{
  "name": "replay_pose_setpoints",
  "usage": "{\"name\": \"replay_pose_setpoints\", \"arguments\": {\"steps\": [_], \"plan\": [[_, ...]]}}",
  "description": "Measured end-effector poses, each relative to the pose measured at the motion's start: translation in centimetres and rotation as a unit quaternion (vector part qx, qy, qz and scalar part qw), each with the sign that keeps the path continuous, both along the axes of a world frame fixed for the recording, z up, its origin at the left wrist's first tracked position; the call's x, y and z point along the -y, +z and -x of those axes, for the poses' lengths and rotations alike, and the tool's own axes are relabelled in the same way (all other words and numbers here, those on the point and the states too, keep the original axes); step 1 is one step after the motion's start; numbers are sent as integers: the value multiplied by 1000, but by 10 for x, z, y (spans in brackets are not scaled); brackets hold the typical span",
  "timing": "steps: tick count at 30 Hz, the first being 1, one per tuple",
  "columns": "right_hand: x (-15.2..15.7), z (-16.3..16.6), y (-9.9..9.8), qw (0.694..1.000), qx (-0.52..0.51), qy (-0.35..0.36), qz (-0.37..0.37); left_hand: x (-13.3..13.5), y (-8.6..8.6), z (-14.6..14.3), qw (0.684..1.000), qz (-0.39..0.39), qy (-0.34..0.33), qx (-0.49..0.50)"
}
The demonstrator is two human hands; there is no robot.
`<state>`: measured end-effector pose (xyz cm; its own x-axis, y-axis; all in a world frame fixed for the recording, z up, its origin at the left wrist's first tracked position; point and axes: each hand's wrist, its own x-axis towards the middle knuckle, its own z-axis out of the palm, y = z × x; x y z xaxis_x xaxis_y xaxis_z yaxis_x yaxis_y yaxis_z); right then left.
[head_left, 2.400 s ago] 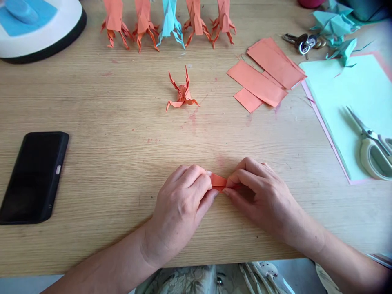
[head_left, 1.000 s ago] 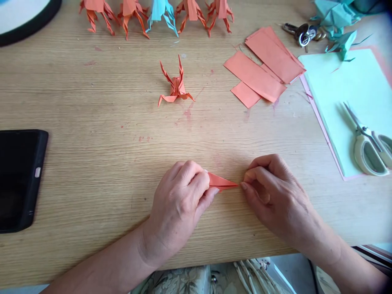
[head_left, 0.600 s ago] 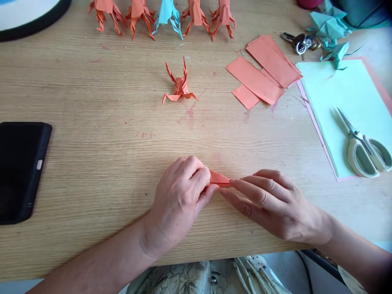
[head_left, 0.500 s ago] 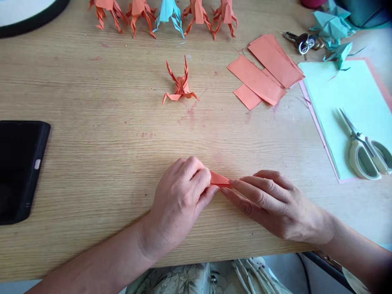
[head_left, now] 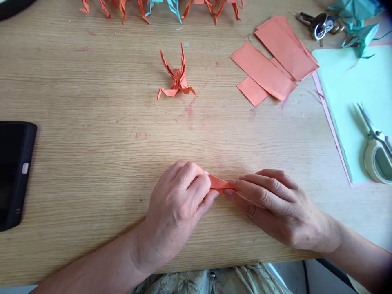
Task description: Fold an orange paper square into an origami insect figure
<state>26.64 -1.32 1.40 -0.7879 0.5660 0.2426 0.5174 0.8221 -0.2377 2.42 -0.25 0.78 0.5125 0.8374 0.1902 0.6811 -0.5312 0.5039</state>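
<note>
A small folded orange paper piece (head_left: 219, 183) lies on the wooden table (head_left: 92, 102) near its front edge. My left hand (head_left: 179, 208) is curled over the piece's left end and pinches it. From the right, my right hand (head_left: 274, 206) reaches in, its thumb and fingers pressed together on the pointed right end. Most of the paper is hidden under the fingers. A finished orange origami figure (head_left: 177, 79) stands farther back in the middle.
A row of orange and blue origami figures (head_left: 159, 6) lines the far edge. Orange paper strips (head_left: 269, 65) lie at back right, beside pale green sheets (head_left: 358, 102) with scissors (head_left: 375, 147), keys (head_left: 318, 24) and teal origami (head_left: 358, 24). A black phone (head_left: 14, 171) is at left.
My right hand let go of the paper's tip, then stretched its fingers out and closed on the tip again. The left hand kept its pinch. The view shifted slightly.
</note>
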Motion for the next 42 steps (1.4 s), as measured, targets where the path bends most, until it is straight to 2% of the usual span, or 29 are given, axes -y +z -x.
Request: {"name": "replay_pose_setpoints", "arguments": {"steps": [5,11,22,29,37,42], "plan": [[1,-3,-1,1000,-16,-8,9,0,0,0,1000,-9,3,-9],[5,-9,-2,1000,-12,-16,-20,-1,-2,1,1000,-9,-4,3],[4,-13,-7,999,-10,-32,-9,0,-2,0,1000,-18,1,7],[8,-17,-6,999,15,-32,-16,-1,-4,1,1000,-24,-3,6],[9,-9,-2,997,-17,3,-70,0,-4,2,1000,-16,-5,8],[0,5,0,999,-36,32,-26,0,-4,2,1000,-12,-8,18]]}}
